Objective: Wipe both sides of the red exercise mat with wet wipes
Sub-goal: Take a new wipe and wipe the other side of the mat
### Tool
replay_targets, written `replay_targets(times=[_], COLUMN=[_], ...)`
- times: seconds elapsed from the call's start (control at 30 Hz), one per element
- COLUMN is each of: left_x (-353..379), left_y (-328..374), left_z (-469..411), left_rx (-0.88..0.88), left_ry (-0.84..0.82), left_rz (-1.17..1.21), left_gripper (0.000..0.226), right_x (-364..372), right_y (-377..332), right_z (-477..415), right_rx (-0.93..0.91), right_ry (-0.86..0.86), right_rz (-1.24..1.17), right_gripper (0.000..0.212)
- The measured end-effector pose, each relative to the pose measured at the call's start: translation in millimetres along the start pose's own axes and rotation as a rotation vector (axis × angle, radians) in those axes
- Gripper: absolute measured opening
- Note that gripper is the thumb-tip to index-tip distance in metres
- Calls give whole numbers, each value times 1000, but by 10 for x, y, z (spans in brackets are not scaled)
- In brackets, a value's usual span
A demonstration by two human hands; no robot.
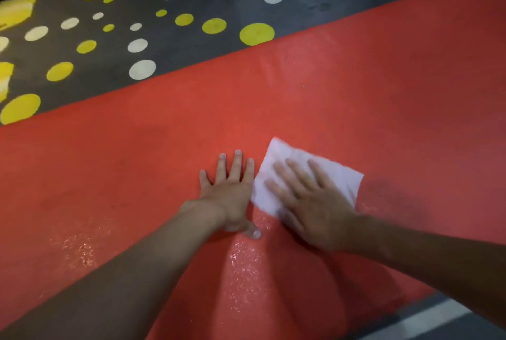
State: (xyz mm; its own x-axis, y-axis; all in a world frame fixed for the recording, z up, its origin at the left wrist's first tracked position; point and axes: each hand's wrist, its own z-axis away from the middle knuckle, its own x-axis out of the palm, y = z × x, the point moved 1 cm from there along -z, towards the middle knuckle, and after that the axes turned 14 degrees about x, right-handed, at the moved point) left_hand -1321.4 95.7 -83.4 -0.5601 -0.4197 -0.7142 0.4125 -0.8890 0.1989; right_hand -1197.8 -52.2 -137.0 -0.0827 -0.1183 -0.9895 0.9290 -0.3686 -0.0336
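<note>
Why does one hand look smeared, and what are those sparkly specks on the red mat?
In the head view, the right hand, pressing the white wipe, is smeared by motion blur. The left hand, flat on the red mat, is sharp. The specks are light glinting, probably off moisture. Both forearms near the bottom edge look dim and shadowed.

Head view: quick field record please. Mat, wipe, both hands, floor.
surface: red mat, lying flat on the floor
tool: wet wipe, white, spread flat on the mat
wiping: right hand, flat on top of the wipe, fingers straight, blurred
bracing: left hand, flat on the bare mat, fingers straight, next to the wipe's left edge
moisture: wet patch glistening on the mat, nearer the person than the hands
surroundings: floor, dark grey with yellow and white dots, beyond the mat's far edge
</note>
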Motion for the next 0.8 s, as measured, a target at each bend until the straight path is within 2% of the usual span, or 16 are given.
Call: replay_targets(times=[0.07, 0.1, 0.2, 0.23, 0.27, 0.33, 0.37, 0.4, 0.43, 0.5, 0.57, 0.6, 0.63, 0.7, 0.73, 0.8], left_x=[-12, -5, 78, 113, 139, 150, 146, 144, 153, 201, 302, 350, 393, 438, 457, 493], left_y=[4, 7, 60, 84, 104, 127, 142, 160, 177, 236, 296, 319, 336, 344, 345, 346], left_z=[7, 23, 72, 89, 98, 102, 114, 127, 148, 202, 267, 300, 335, 374, 398, 441], left_rx=[0, 0, 11, 9, 4, -10, -14, -18, -22, -10, 6, 10, 10, 11, 17, 31], left_ry=[2, -1, -46, -58, -58, -36, -28, -19, -11, -34, -91, -101, -94, -48, -29, -1], left_rz=[-7, -3, 5, 3, -3, -15, -17, -17, -15, -1, 12, 4, -7, -18, -14, -5], left_gripper=[146, 145, 148, 151, 153, 152, 150, 148, 146, 145, 151, 153, 153, 151, 148, 144], right_x=[21, 2, -45, -24, 25, 80, 84, 62, 35, -6, 70, 128, 162, 144, 122, 64], right_y=[139, 282, 472, 352, 179, -24, 58, 183, 316, 452, 268, 131, 62, 234, 330, 386], right_z=[66, -9, -100, -17, 116, 417, 469, 448, 395, 362, 491, 611, 751, 811, 776, 761], right_rx=[-185, -158, 239, 280, 250, -14, -126, -159, -98, 172, 263, 190, 37, -176, -150, 175], right_ry=[-4, 26, 81, 78, 54, 31, 18, 36, 47, 65, 53, 52, 52, 47, 64, 77], right_rz=[35, 49, -21, -26, -26, 23, 38, 53, 50, 17, 22, 27, 58, 117, 135, 48], right_gripper=[55, 54, 58, 60, 62, 61, 58, 55, 53, 54, 59, 61, 61, 57, 55, 55])
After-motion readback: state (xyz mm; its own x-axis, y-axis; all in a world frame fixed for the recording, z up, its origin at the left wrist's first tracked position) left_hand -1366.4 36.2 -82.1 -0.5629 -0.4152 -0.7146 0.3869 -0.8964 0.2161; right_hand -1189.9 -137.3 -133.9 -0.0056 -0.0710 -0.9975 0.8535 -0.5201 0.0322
